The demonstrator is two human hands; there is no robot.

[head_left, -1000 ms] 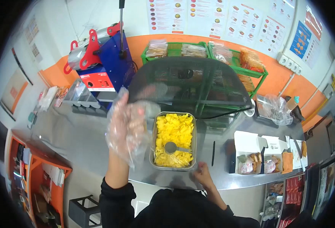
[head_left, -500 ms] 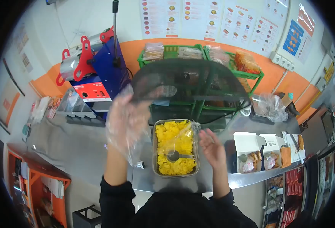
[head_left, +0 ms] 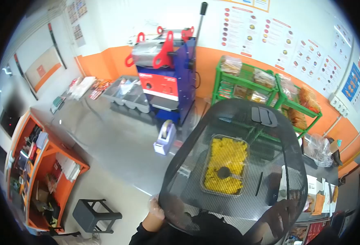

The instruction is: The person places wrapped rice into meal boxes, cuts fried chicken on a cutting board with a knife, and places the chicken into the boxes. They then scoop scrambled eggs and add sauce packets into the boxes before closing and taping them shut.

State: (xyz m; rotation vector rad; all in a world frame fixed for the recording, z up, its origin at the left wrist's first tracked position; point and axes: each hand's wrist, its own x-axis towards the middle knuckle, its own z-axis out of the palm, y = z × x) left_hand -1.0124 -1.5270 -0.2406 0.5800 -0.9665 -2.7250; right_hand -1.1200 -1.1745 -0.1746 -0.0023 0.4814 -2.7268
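Left hand [head_left: 157,209], right hand [head_left: 279,216], both grasping dark mesh cover [head_left: 266,157], stretched between them

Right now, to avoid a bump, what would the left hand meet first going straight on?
The left hand would probably meet the mesh cover, whose edge it seems to grip; depth is unclear.

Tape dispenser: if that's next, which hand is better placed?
Probably the left hand: it grips the left edge of the cover, nearer the dispenser. The right hand, showing through the cover, is farther off. The left would likely have to let go first.
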